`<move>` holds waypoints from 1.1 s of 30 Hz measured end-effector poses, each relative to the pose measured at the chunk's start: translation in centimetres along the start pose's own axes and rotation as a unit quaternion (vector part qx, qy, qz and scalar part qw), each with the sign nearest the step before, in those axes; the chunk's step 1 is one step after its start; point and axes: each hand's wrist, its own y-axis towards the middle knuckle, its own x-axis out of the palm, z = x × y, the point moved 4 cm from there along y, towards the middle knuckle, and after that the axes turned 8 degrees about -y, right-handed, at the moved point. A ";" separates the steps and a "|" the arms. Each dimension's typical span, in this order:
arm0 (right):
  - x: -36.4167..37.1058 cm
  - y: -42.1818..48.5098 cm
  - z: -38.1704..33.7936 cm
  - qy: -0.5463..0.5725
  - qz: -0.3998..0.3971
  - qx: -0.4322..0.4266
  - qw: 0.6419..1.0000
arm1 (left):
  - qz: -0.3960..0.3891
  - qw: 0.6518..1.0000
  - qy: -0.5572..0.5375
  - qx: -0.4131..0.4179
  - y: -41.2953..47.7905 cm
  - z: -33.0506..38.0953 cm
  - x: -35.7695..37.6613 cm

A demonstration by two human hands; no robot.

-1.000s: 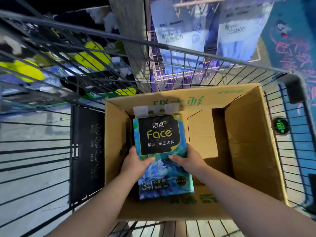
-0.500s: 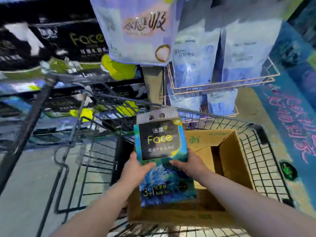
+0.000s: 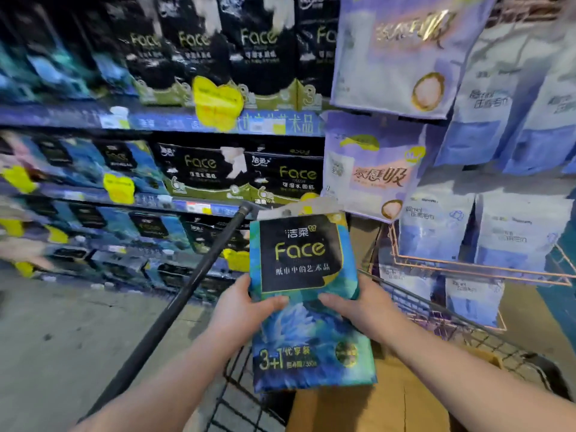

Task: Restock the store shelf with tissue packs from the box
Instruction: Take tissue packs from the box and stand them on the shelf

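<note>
Your left hand (image 3: 240, 310) and right hand (image 3: 358, 307) clasp the sides of a glossy, blue-green, plastic-wrapped tissue pack (image 3: 302, 275) with a black "Face" panel. You hold it upright above the brown cardboard box (image 3: 389, 406), with the stocked shelves (image 3: 156, 123) far left.

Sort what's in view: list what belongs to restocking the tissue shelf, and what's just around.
In the job: Face tissue pack, gripped by left hand and right hand; cardboard box; shopping cart holding it; store shelf of Face packs.
Just around: lilac hanging packs; pale blue packs in the copper wire rack; yellow price tags.
</note>
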 end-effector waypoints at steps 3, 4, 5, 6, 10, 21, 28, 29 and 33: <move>0.4 -1.2 -7.1 -0.024 0.015 -0.066 0.997 | 0.050 0.998 -0.025 0.042 -1.6 1.3 -6.2; 1.0 -1.6 -9.6 -0.022 0.013 -0.087 0.996 | 0.066 0.996 -0.029 0.057 -2.2 1.5 -8.5; 1.9 -1.9 -11.9 -0.027 0.012 -0.109 0.994 | 0.082 0.994 -0.028 0.070 -2.7 1.5 -10.9; 3.0 -2.5 -14.2 -0.031 0.012 -0.125 0.992 | 0.096 0.992 -0.028 0.080 -3.3 1.4 -13.3; 9.5 -4.5 -22.9 -0.034 -0.011 -0.171 0.985 | 0.145 0.985 -0.044 0.085 -5.8 -0.9 -23.8; 29.2 -11.1 -39.1 -0.010 -0.117 -0.260 0.958 | 0.284 0.957 -0.023 0.050 -13.8 -11.3 -46.5; 34.9 -11.2 -44.8 -0.039 -0.146 -0.284 0.947 | 0.319 0.946 -0.043 0.043 -14.2 -15.2 -52.4; 35.4 -10.9 -45.6 -0.041 -0.152 -0.287 0.945 | 0.324 0.944 -0.045 0.039 -13.9 -15.5 -53.2; 38.2 -8.9 -49.3 -0.039 -0.176 -0.310 0.934 | 0.349 0.936 -0.021 0.033 -11.8 -15.9 -57.2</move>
